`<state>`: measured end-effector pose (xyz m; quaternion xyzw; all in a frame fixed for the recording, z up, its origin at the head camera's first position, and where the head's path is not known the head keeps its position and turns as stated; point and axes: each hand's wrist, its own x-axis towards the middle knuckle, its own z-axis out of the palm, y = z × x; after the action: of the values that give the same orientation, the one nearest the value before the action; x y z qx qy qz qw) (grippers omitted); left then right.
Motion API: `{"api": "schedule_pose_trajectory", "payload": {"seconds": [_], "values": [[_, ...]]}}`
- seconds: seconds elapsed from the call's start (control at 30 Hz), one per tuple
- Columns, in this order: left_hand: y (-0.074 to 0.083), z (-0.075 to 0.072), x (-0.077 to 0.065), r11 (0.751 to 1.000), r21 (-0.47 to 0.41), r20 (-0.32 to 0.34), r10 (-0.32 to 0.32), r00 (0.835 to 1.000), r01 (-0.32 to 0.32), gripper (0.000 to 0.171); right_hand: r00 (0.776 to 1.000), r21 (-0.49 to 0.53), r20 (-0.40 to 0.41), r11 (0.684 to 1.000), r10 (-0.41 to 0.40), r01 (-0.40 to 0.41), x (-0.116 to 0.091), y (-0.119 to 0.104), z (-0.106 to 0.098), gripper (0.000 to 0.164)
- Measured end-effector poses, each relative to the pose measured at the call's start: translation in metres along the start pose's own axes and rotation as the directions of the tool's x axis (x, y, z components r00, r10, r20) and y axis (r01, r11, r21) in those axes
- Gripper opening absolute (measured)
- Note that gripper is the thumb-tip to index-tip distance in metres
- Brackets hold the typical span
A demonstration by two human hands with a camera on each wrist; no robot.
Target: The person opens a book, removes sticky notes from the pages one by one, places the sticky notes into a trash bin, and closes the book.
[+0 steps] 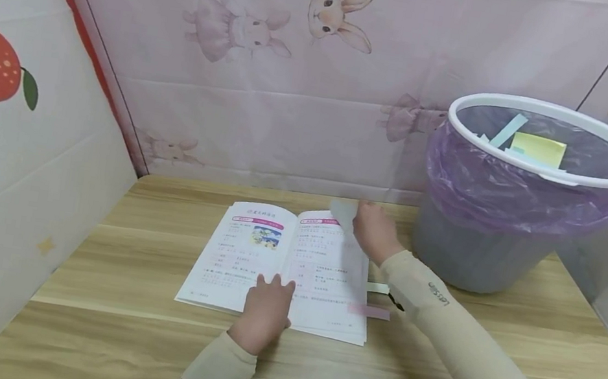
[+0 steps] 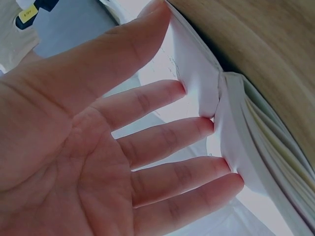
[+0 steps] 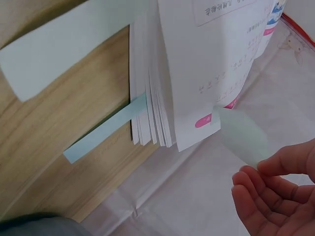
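An open booklet (image 1: 238,255) lies on the wooden table, its printed pages facing up. My left hand (image 1: 265,315) rests on its lower middle by the fold, and in the left wrist view the extended fingertips (image 2: 197,129) press the pages around the spine. At the top of the right page, my right hand (image 1: 377,233) pinches a pale green sticky note (image 3: 241,135) between thumb and fingertips. One end of the note overlaps the page's upper corner. A pink sticky strip (image 1: 378,313) and a pale green strip (image 1: 378,288) stick out from the right edge.
Behind the right forearm stands a grey bin (image 1: 468,237) with a purple bag (image 1: 492,191) and white rim. It holds a yellow note (image 1: 540,149) and blue paper strips. A rabbit-patterned curtain (image 1: 264,138) hangs at the table's back edge.
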<state>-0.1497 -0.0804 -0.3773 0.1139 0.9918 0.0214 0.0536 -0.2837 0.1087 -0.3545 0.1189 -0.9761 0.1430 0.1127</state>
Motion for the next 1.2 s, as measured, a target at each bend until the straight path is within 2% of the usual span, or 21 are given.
{"api": "schedule_pose_trajectory", "payload": {"seconds": [0.27,0.47,0.6,0.7,0.73,0.8,0.87,0.93,0.97,1.03,1.07,1.13,1.17,1.2], "values": [[0.001,-0.001,0.0,1.0,-0.006,0.016,-0.005,1.0,0.005,0.063,0.999,0.039,-0.05,0.999,-0.005,0.007,-0.003,0.008,-0.01,0.012],[0.002,-0.001,-0.001,1.0,-0.013,0.0,0.001,1.0,-0.001,0.063,0.994,0.068,-0.108,0.998,-0.002,0.01,-0.005,0.009,-0.022,0.007],[0.002,-0.001,-0.001,1.0,-0.004,0.0,0.001,1.0,-0.001,0.062,0.984,0.076,-0.177,0.996,-0.026,0.039,-0.007,0.006,-0.039,0.009],[0.002,-0.002,0.0,1.0,-0.007,0.015,-0.002,1.0,0.002,0.063,0.963,0.127,-0.267,0.988,-0.046,0.083,-0.014,0.002,-0.061,0.011],[0.002,-0.002,0.0,1.0,-0.011,0.019,-0.002,1.0,0.003,0.063,0.946,0.137,-0.319,0.985,-0.056,0.105,-0.018,0.001,-0.071,0.01],[0.003,-0.001,0.0,1.0,-0.014,0.026,0.0,1.0,0.0,0.063,0.889,0.143,-0.447,0.973,-0.099,0.18,-0.028,-0.002,-0.096,0.008],[0.003,0.0,0.0,1.0,-0.01,0.022,0.006,1.0,-0.005,0.064,0.801,0.1,-0.583,0.966,-0.138,0.239,-0.039,-0.002,-0.125,0.006],[0.003,0.0,0.001,1.0,-0.003,0.013,0.011,1.0,-0.011,0.063,0.689,0.047,-0.71,0.966,-0.146,0.254,-0.049,0.001,-0.155,0.006],[0.002,0.001,0.001,1.0,-0.003,0.009,0.013,1.0,-0.013,0.063,0.639,0.028,-0.756,0.968,-0.143,0.249,-0.053,0.004,-0.17,0.007],[0.002,0.0,0.001,1.0,-0.008,0.0,0.016,1.0,-0.016,0.061,0.577,0.016,-0.81,0.98,-0.104,0.199,-0.06,0.014,-0.197,0.01],[0.001,0.0,0.002,1.0,-0.008,-0.001,0.017,1.0,-0.017,0.061,0.559,0.019,-0.825,0.985,-0.08,0.169,-0.062,0.021,-0.208,0.012],[0.001,0.0,0.002,1.0,-0.017,0.0,0.015,1.0,-0.015,0.06,0.548,0.014,-0.835,0.994,-0.047,0.106,-0.063,0.035,-0.224,0.015],[0.001,0.0,0.001,1.0,-0.017,0.003,0.015,1.0,-0.015,0.059,0.554,0.01,-0.832,0.997,-0.035,0.077,-0.063,0.043,-0.23,0.016],[0.001,0.0,0.001,1.0,-0.016,0.006,0.014,1.0,-0.014,0.06,0.571,0.006,-0.82,0.998,-0.027,0.055,-0.063,0.05,-0.234,0.017]]}}
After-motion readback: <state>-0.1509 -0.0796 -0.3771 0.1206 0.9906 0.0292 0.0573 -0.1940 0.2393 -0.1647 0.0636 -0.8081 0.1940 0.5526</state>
